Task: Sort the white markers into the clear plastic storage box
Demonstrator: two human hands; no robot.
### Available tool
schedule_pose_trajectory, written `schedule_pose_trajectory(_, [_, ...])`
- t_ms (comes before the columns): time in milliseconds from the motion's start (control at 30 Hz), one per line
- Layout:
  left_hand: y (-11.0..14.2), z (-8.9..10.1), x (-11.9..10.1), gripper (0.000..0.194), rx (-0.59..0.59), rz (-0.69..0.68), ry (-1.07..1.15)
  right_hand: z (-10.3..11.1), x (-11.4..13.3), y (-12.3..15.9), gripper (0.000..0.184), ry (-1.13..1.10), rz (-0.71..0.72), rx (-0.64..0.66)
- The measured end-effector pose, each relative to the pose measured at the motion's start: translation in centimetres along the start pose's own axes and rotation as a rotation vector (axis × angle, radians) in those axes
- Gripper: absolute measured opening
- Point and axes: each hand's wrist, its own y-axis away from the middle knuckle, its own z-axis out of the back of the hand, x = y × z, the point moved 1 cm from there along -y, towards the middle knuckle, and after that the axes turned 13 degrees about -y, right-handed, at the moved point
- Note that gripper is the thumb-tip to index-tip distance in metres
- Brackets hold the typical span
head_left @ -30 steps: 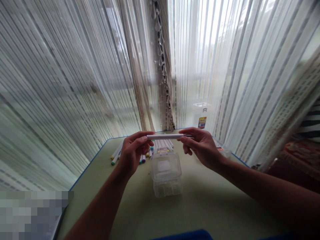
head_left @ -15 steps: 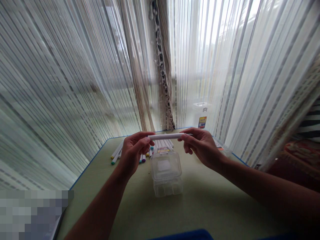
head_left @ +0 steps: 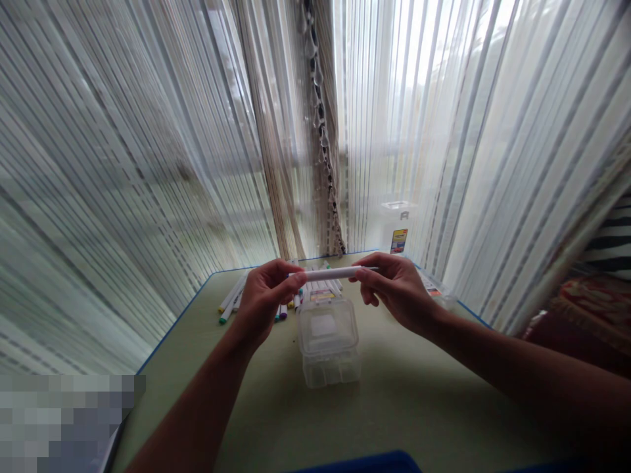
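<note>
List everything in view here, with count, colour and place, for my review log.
Table: one, pale green with blue edge, below
String curtains: panels uncounted, white and beige, background
Beaded strand: one, dark and clear, background centre
White marker: one, white, raised over table
Clear box: one, colourless, mid-table
Loose markers: several, overlapping, white with coloured ends, behind clear box
Labelled container: one, clear, far right
Blue object: one, blue, bottom edge
Striped cloth: one, black and white, right edge
Pixelated patch: one, grey, lower left
Left hand: one, marker's left end
Right hand: one, marker's right end

A home; sheer striped curtains (head_left: 128,131)
</note>
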Motion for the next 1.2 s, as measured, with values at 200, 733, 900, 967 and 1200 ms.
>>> schedule_pose_trajectory(200, [0.13, 0.05, -0.24, 0.02, 0.02, 0.022, 0.041, -0.14, 0.16, -0.14, 0.019, -0.046, -0.009, -0.035])
schedule_pose_trajectory(733, [-0.09, 0.11, 0.38, 0.027, 0.014, 0.026, -0.103, -0.16, -0.04, 0.2, 0.025, 0.066, 0.031, 0.029])
schedule_pose_trajectory(900, [-0.14, 0.05, 0.36, 0.027, 0.01, 0.029, -0.097, -0.32, 0.05, 0.2, 0.022, 0.049, 0.032, 0.035])
schedule_pose_trajectory(967, [-0.11, -0.02, 0.26, 0.026, 0.008, 0.034, -0.088, -0.39, 0.11, 0.18, 0.022, 0.053, 0.032, 0.031])
schedule_pose_trajectory(1200, [0.01, -0.07, -0.11, 0.016, 0.015, 0.038, 0.038, -0.06, -0.04, 0.01, 0.021, 0.037, 0.033, -0.008])
